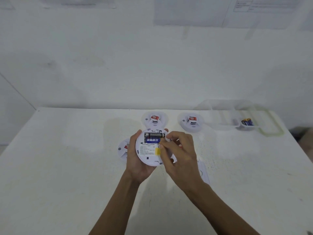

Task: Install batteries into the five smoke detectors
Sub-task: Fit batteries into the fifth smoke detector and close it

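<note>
Left grip (135, 160) is closest, curled round the smoke detector (149, 154) and holding it back side up over the bench (67, 167). Right grip (179, 153) is just right of the detector. Its fingertips pinch the end of the blue battery (152, 140), which lies in the lower slot. The upper slot (154, 134) looks empty.

I think the job now is to seat this battery. Push the end down flat until it sits snug, and hold the detector steady. Make sure plus and minus face the right way. The spare batteries (248, 122) wait far right of the detector, ready for the empty slot.
</note>
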Motion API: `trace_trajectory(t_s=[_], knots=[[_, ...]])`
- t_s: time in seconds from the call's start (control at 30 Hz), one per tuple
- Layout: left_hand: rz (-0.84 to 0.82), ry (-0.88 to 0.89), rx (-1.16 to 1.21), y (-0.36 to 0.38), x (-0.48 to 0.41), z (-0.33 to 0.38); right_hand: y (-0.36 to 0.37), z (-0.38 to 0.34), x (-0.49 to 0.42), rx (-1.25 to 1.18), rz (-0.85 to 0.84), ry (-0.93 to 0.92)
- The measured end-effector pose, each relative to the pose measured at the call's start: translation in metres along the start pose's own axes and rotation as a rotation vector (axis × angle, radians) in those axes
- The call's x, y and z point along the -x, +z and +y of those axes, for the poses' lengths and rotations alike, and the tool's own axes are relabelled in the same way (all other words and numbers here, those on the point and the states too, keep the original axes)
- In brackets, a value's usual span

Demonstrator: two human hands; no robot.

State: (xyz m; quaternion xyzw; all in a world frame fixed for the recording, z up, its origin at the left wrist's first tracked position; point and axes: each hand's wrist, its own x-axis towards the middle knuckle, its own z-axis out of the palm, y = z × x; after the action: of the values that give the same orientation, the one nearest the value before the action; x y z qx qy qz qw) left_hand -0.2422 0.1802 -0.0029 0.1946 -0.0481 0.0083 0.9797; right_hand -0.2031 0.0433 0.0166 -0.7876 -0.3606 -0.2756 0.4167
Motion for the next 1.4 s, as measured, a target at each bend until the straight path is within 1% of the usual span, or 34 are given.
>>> trace_trajectory(t_s=[0.07,0.2,0.27,0.33,0.37,0.43,0.47,0.5,0.57,0.63,0.7,0.9,0.97,1.03,1.1,1.2,1.27,1.33,1.4], knots=[[-0.093,-0.020,0.027,-0.003,-0.002,-0.005,-0.004,0.002,0.000,-0.003,-0.035,0.004],[-0.085,-0.131,0.027,-0.013,-0.003,-0.014,-0.018,0.006,0.002,-0.089,-0.134,0.076],[-0.091,-0.159,0.053,-0.016,-0.005,-0.011,-0.026,0.013,0.005,-0.105,-0.110,0.115],[-0.059,-0.246,0.047,-0.017,-0.008,-0.011,-0.036,0.022,0.006,-0.114,-0.083,0.170],[-0.045,-0.310,0.047,-0.018,-0.009,-0.009,-0.042,0.027,0.007,-0.105,-0.076,0.210],[-0.021,-0.341,0.047,-0.024,-0.006,-0.008,-0.050,0.039,0.013,-0.018,-0.083,0.339],[-0.019,-0.328,0.030,-0.025,-0.006,-0.009,-0.053,0.048,0.018,0.055,-0.124,0.437],[-0.018,-0.317,0.000,-0.025,-0.006,-0.010,-0.054,0.059,0.024,0.136,-0.212,0.556],[0.009,-0.301,-0.010,-0.023,-0.006,-0.011,-0.054,0.077,0.039,0.292,-0.455,0.782],[0.045,-0.290,0.002,-0.020,-0.007,-0.011,-0.051,0.086,0.054,0.403,-0.630,0.874],[0.071,-0.286,-0.013,-0.018,-0.008,-0.013,-0.046,0.087,0.065,0.462,-0.688,0.895],[0.027,-0.311,-0.012,-0.019,-0.004,-0.015,-0.041,0.088,0.066,0.447,-0.644,0.985],[0.009,-0.308,-0.007,-0.019,-0.003,-0.016,-0.039,0.090,0.062,0.397,-0.615,0.989],[0.006,-0.310,0.006,-0.019,-0.003,-0.017,-0.037,0.091,0.061,0.297,-0.581,0.962],[-0.016,-0.326,0.023,-0.020,-0.003,-0.018,-0.038,0.090,0.060,0.175,-0.510,0.943],[-0.077,-0.345,0.042,-0.022,-0.003,-0.019,-0.048,0.078,0.046,-0.047,-0.326,1.002],[-0.088,-0.351,0.042,-0.022,-0.003,-0.020,-0.055,0.068,0.032,-0.177,-0.228,1.003],[-0.058,-0.361,0.045,-0.017,-0.004,-0.019,-0.061,0.054,0.018,-0.272,-0.203,0.943],[-0.039,-0.339,0.010,-0.015,-0.003,-0.020,-0.064,0.037,0.007,-0.321,-0.229,0.865]])
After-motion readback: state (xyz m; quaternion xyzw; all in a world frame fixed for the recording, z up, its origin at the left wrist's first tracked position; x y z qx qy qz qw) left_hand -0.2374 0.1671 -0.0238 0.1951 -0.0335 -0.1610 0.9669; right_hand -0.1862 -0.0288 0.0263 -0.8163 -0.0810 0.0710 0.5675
